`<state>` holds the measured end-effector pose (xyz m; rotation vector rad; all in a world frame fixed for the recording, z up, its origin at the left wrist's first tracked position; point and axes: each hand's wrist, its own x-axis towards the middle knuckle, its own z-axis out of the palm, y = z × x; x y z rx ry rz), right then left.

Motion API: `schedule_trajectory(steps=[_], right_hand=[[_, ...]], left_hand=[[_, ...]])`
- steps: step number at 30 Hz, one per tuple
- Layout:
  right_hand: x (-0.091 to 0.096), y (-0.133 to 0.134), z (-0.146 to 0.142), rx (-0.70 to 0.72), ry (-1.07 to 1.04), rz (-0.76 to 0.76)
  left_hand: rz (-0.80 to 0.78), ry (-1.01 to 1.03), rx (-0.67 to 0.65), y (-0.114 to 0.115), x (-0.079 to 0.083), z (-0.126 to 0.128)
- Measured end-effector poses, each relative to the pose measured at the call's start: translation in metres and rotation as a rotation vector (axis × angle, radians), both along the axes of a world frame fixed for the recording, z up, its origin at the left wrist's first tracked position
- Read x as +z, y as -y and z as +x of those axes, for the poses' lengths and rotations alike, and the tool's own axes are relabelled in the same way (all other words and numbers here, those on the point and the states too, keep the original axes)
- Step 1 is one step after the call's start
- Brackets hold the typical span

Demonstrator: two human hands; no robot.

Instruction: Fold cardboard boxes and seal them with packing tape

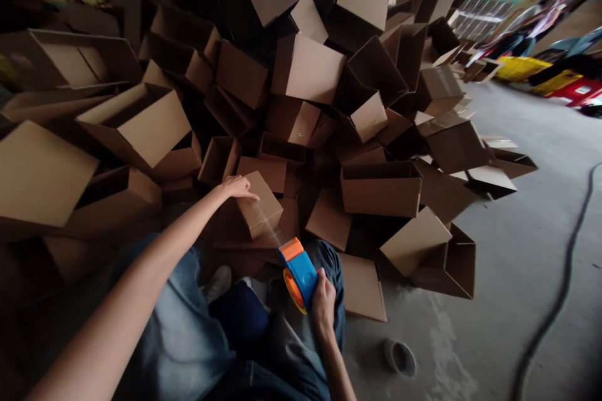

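My right hand (324, 302) is wrapped around the handle of a blue and orange tape dispenser (301, 272), which carries a yellow-edged roll on its side. From the dispenser's orange front, a strip of clear tape (271, 225) stretches to a small closed cardboard box (260, 205) in front of my knees. My left hand (237, 187) holds that box at its far left edge, one digit pressed on the top face near the tape. The box rests on flattened cardboard (286, 225). The fingers of my left hand are partly hidden behind the box edge.
A large heap of open cardboard boxes (380, 189) surrounds the front and left. A used tape roll core (400, 358) lies on the concrete floor at right. A dark cable (559, 301) runs along the floor. Yellow and red items (522, 69) stand farther back right.
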<state>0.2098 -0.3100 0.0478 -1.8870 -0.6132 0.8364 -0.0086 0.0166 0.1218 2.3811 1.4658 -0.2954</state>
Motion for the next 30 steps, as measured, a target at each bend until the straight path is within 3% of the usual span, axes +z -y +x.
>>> schedule_trajectory(steps=[30], right_hand=[[-0.01, -0.003, 0.002, 0.005, 0.011, -0.035]], left_hand=[[0.086, 0.025, -0.003, 0.0, -0.019, 0.0]])
